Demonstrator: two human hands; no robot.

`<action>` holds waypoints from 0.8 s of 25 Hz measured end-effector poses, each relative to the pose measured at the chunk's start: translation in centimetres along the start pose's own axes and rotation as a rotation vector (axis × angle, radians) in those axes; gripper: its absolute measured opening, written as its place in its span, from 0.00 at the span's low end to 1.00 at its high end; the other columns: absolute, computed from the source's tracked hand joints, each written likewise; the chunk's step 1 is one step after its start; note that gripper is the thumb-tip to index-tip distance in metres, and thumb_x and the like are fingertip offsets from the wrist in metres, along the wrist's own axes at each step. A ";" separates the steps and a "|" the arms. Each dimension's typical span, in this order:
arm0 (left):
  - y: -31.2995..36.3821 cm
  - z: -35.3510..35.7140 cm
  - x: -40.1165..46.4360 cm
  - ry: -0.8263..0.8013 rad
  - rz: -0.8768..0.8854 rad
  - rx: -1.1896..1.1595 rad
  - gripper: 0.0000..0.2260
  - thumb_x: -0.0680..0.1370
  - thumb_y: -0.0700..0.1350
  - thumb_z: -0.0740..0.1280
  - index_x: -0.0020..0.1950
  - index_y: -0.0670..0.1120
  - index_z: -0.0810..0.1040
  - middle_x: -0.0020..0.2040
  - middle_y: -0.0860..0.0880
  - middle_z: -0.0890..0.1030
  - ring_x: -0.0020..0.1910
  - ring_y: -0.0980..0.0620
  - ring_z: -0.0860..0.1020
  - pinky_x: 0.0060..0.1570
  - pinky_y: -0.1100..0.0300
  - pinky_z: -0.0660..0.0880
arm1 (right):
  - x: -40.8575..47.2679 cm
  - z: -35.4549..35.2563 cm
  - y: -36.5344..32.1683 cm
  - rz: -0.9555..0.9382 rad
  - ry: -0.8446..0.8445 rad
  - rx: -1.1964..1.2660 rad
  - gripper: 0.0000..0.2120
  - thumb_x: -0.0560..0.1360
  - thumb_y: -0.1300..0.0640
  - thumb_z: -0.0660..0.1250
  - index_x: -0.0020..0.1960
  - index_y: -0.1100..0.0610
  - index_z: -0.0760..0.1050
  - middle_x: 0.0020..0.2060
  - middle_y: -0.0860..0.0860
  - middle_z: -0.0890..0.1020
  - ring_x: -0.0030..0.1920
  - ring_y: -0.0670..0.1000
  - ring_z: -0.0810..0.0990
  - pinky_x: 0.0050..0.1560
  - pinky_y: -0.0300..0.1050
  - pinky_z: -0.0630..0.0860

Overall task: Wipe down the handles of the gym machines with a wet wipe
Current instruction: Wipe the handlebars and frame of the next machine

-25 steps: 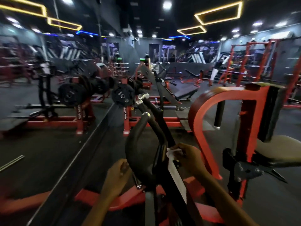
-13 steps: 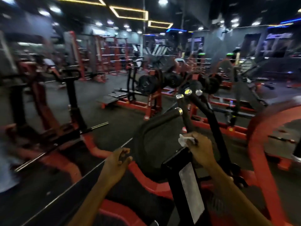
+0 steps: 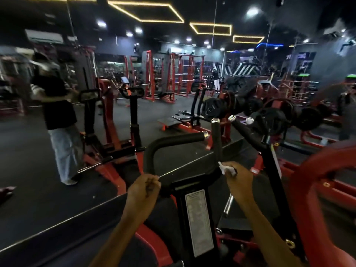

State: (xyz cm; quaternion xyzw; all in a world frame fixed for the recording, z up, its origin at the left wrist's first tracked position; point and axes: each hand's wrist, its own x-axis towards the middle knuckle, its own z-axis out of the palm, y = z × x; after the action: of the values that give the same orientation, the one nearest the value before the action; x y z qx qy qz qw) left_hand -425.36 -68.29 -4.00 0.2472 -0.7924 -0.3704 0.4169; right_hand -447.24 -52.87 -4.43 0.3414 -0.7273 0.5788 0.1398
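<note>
Right hand: the right hand is the working grip, fingers curled round a small white wet wipe, pressed at the foot of the upright black handle where that handle meets the machine's frame.
Left hand: the left hand is curled in a loose fist at the lower bend of the curved black handle; whether it truly grips the bar or only rests against it I cannot tell.
Wet wipe: bunched, only a corner shows past the fingers. It looks soft, light and limp, so I judge it needs the fingers behind it to press; pinched by one edge it would fold and slip.
Handles: padded black bars with chrome end caps, stiff and fixed to the frame. A third angled handle stands just right of the upright one. The sleeves look grippy rather than slick, so the wipe may drag; wrapping it round the bar and sliding upward seems the sound hold.
Machine: black centre post with a printed label, red frame to the right.
Containers: none in view; no wipe pack or bin shows.
Surroundings: a person in dark top and light trousers stands well apart on the left; weight plates sit beyond the handles.
</note>
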 end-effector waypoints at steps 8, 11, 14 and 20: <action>1.8 10.2 2.5 -0.274 0.361 0.663 0.21 0.81 0.52 0.54 0.72 0.44 0.62 0.70 0.47 0.66 0.68 0.50 0.65 0.68 0.57 0.62 | -1.7 2.6 2.0 -0.122 -0.366 -0.348 0.15 0.75 0.69 0.61 0.60 0.62 0.76 0.60 0.57 0.76 0.63 0.53 0.71 0.62 0.28 0.59; -0.1 11.5 2.5 -0.296 0.370 0.827 0.24 0.82 0.55 0.47 0.74 0.44 0.59 0.70 0.47 0.68 0.67 0.51 0.67 0.67 0.56 0.62 | -2.6 3.1 2.2 -0.191 -0.335 -0.390 0.15 0.76 0.68 0.59 0.60 0.63 0.76 0.59 0.57 0.77 0.63 0.51 0.73 0.64 0.33 0.65; -1.3 12.0 3.1 -0.281 0.430 0.940 0.27 0.80 0.56 0.44 0.72 0.42 0.63 0.64 0.46 0.73 0.59 0.49 0.73 0.59 0.54 0.68 | -0.9 2.1 3.0 -0.326 -0.331 -0.404 0.16 0.73 0.60 0.57 0.53 0.60 0.80 0.51 0.53 0.82 0.54 0.47 0.78 0.51 0.39 0.78; -3.6 13.1 3.2 -0.075 0.572 0.871 0.24 0.76 0.55 0.52 0.54 0.41 0.80 0.41 0.47 0.81 0.34 0.51 0.77 0.33 0.56 0.75 | 2.4 2.1 4.9 -0.295 -0.247 -0.454 0.12 0.77 0.60 0.59 0.53 0.60 0.80 0.51 0.53 0.79 0.55 0.42 0.75 0.58 0.31 0.70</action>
State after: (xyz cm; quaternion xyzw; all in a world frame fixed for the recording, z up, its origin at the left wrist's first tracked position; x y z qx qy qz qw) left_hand -437.87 -67.72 -10.27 0.1580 -0.9233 0.1135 0.3313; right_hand -451.86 -55.17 -7.26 0.4714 -0.7921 0.3287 0.2056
